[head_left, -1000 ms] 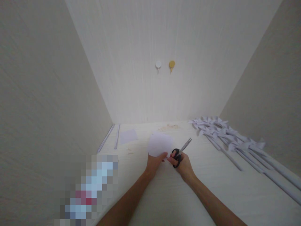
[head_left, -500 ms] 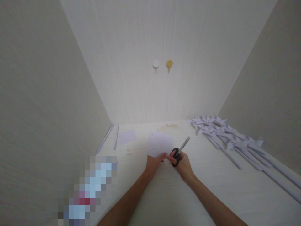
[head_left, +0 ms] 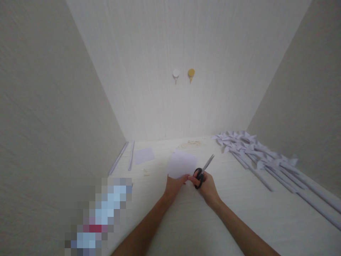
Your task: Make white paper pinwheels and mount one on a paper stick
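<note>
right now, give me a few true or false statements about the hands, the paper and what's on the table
1. The right hand holds black-handled scissors. True.
2. The left hand grips a sheet of white paper by its near edge. True.
3. The scissor blades are cutting through the middle of the sheet. False: the blades point away to the right of the paper, clear of it.
4. A row of paper pinwheels on sticks lies on the left side of the table. False: they lie on the right side.
5. Two round hooks, one white and one yellow, are on the back wall. True.
</note>
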`<action>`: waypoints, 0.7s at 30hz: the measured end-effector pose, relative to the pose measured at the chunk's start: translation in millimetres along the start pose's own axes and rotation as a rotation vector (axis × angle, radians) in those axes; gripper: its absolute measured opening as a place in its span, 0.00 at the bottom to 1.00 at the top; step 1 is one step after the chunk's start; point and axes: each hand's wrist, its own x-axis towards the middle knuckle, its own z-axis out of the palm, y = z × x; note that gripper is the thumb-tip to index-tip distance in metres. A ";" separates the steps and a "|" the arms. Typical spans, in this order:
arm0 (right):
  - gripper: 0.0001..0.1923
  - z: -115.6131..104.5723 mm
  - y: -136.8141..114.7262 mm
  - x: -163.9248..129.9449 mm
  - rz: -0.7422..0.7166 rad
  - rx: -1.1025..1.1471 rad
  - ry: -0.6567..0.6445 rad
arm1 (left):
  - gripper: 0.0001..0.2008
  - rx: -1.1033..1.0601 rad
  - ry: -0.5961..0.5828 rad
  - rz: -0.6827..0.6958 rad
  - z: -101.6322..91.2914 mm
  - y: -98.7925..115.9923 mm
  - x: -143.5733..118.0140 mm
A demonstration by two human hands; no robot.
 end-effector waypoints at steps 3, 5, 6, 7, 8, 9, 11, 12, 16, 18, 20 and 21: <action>0.15 -0.3 -0.6 0.2 -0.011 -0.023 -0.003 | 0.09 0.001 0.014 -0.009 0.1 0.3 -0.1; 0.15 -0.5 -0.4 0.7 -0.021 -0.041 -0.006 | 0.10 -0.015 0.031 -0.023 0.3 -1.0 0.7; 0.15 -0.7 0.0 1.0 -0.027 -0.050 -0.006 | 0.10 -0.023 0.038 -0.030 0.4 -1.9 1.2; 0.15 -0.9 0.5 1.3 -0.034 -0.059 -0.005 | 0.11 -0.029 0.045 -0.038 0.5 -2.7 1.6; 0.15 -1.1 1.0 1.5 -0.042 -0.067 -0.004 | 0.11 -0.032 0.052 -0.047 0.5 -3.4 1.9; 0.15 -1.3 1.4 1.6 -0.051 -0.074 -0.001 | 0.11 -0.033 0.059 -0.053 0.5 -4.0 2.2; 0.15 -1.6 1.6 1.4 -0.066 -0.089 0.008 | 0.12 -0.040 0.073 -0.055 0.2 -5.1 2.4; 0.16 -1.6 1.3 1.1 -0.072 -0.097 0.014 | 0.12 -0.043 0.073 -0.049 0.0 -5.7 2.5; 0.16 -1.2 -0.9 -1.0 -0.085 -0.123 0.028 | 0.12 -0.063 0.058 -0.020 -1.1 -8.1 3.1; 0.16 -1.0 -1.2 -2.0 -0.087 -0.133 0.031 | 0.11 -0.058 0.048 -0.015 -1.4 -8.8 3.2; 0.16 -0.9 -1.0 -2.7 -0.090 -0.138 0.033 | 0.11 -0.053 0.036 -0.015 -1.5 -8.8 3.0; 0.16 -0.9 -0.8 -2.9 -0.091 -0.138 0.034 | 0.11 -0.054 0.035 -0.017 -1.5 -8.6 2.8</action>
